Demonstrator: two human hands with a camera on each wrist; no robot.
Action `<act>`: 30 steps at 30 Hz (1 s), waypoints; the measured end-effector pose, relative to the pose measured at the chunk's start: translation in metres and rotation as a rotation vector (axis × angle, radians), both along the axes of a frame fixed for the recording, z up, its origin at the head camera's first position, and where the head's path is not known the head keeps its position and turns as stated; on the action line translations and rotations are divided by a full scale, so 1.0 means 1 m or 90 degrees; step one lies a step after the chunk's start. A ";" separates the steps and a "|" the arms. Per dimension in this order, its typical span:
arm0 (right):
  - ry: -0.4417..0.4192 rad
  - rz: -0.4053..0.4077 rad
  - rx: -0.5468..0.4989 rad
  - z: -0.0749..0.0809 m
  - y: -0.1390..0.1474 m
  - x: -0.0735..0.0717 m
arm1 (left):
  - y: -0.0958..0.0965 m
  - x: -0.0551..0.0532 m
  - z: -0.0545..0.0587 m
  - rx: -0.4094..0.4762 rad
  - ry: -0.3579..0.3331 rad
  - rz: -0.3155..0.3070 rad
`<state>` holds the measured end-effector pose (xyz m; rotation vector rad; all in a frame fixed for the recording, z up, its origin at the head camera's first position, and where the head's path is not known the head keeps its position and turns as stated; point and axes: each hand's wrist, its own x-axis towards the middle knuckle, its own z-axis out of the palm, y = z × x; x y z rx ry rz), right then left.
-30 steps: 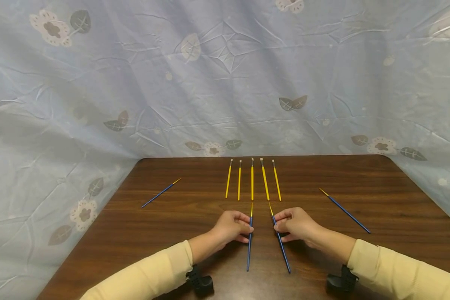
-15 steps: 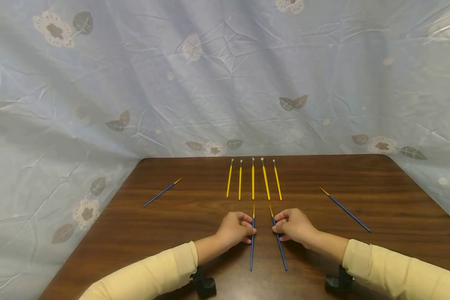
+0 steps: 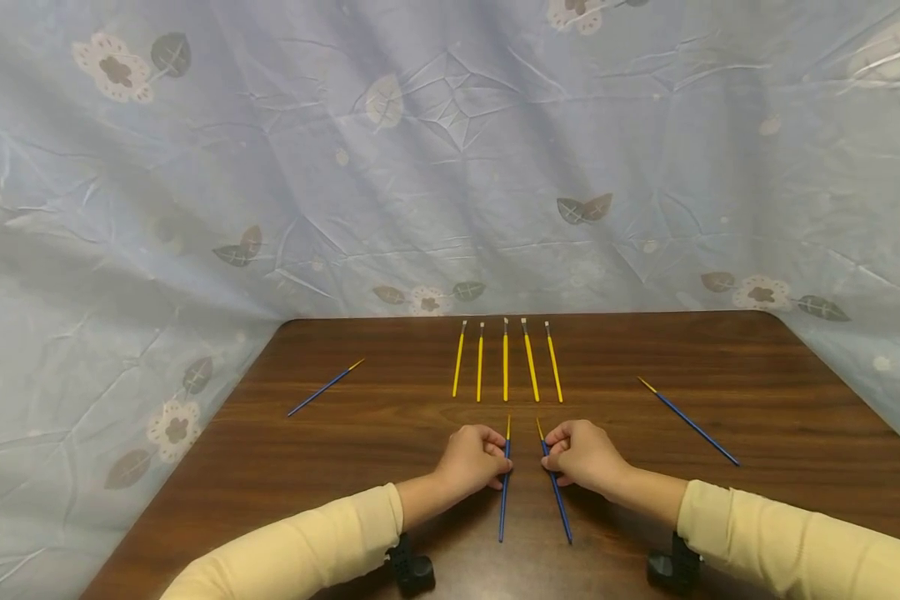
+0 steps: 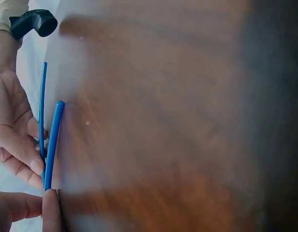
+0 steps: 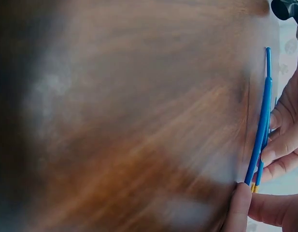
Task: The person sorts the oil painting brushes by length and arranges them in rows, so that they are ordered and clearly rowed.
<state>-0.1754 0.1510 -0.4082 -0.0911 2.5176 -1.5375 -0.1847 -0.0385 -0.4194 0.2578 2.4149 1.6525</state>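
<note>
My left hand (image 3: 468, 460) pinches a thin blue paintbrush (image 3: 503, 504) with a yellow tip between thumb and fingers. A matching blue paintbrush (image 3: 561, 504) is pinched by my right hand (image 3: 587, 457), a short way to the right. Both brushes point away from me, their tips leaning slightly toward each other. In the left wrist view, the left brush (image 4: 54, 145) appears nearer and thicker than the right one (image 4: 41, 106). From the right wrist, the right brush (image 5: 260, 128) overlaps part of the left one (image 5: 268, 63). Whether either brush touches the table is hard to tell.
Several yellow flat-tipped paintbrushes (image 3: 506, 367) lie in a row beyond the hands on the brown wooden table (image 3: 390, 375). One blue paintbrush (image 3: 326, 388) lies slanted at left, another (image 3: 690, 422) at right. A floral cloth (image 3: 450, 192) hangs behind the table.
The left hand and its brush have shifted slightly right; the right hand and its brush slightly left. The two brushes are now closer together. The other brushes lie as before.
</note>
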 end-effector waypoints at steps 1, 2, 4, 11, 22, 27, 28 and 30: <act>0.000 0.000 0.000 0.000 0.000 0.000 | 0.000 0.000 -0.001 -0.005 0.004 0.001; 0.000 0.003 0.000 -0.001 0.000 0.000 | 0.000 0.000 -0.001 -0.011 0.007 0.002; -0.002 0.003 -0.001 -0.002 0.000 0.000 | 0.000 0.000 -0.002 -0.023 0.013 0.002; -0.002 -0.003 -0.003 -0.006 -0.001 0.000 | 0.000 0.002 -0.005 -0.038 0.035 -0.003; 0.000 -0.005 -0.010 -0.005 -0.001 0.000 | 0.000 0.000 -0.004 -0.040 0.045 -0.008; 0.000 -0.008 -0.016 -0.005 -0.001 0.000 | 0.000 0.002 -0.005 -0.040 0.050 -0.002; -0.001 -0.011 -0.019 -0.005 -0.001 0.000 | 0.001 0.002 -0.005 -0.040 0.052 -0.002; -0.004 -0.012 -0.024 -0.005 -0.001 0.000 | 0.001 0.002 -0.004 -0.039 0.054 -0.002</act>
